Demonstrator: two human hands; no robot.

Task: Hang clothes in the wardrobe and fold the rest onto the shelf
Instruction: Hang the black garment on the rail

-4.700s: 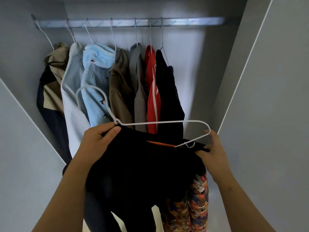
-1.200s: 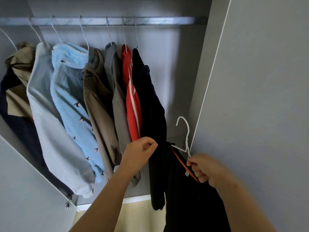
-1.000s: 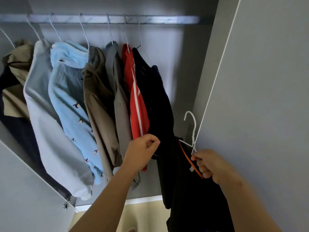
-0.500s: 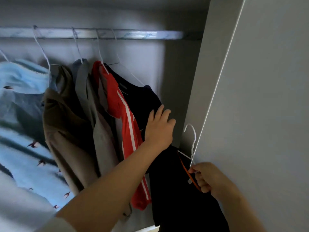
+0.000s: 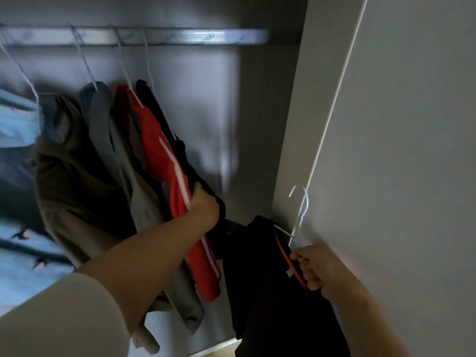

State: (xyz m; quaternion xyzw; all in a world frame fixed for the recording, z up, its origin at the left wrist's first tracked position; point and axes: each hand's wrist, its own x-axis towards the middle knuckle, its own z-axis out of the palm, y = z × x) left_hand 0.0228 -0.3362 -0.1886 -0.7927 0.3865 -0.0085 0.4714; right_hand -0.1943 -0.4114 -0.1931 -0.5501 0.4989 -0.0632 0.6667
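Note:
My right hand (image 5: pixel 318 267) grips a white wire hanger (image 5: pixel 300 212) low at the right, and a black garment with an orange neckline (image 5: pixel 270 279) hangs from it. My left hand (image 5: pixel 204 206) presses against the hanging black garment (image 5: pixel 180 150) and the red garment with a white stripe (image 5: pixel 167 163), holding them to the left. Its fingers are hidden behind the cloth. The metal rail (image 5: pixel 180 36) runs across the top, bare at its right end.
A grey garment (image 5: pixel 103 119), a brown one (image 5: pixel 74 181) and a light blue one (image 5: pixel 15 124) hang further left on the rail. The open wardrobe door (image 5: pixel 399 150) stands close on the right. The wardrobe's pale bottom edge (image 5: pixel 213 346) shows below.
My left hand has swept the red and black garments leftward along the rail, opening a gap at the right. My right hand with the hanger has stayed low by the door.

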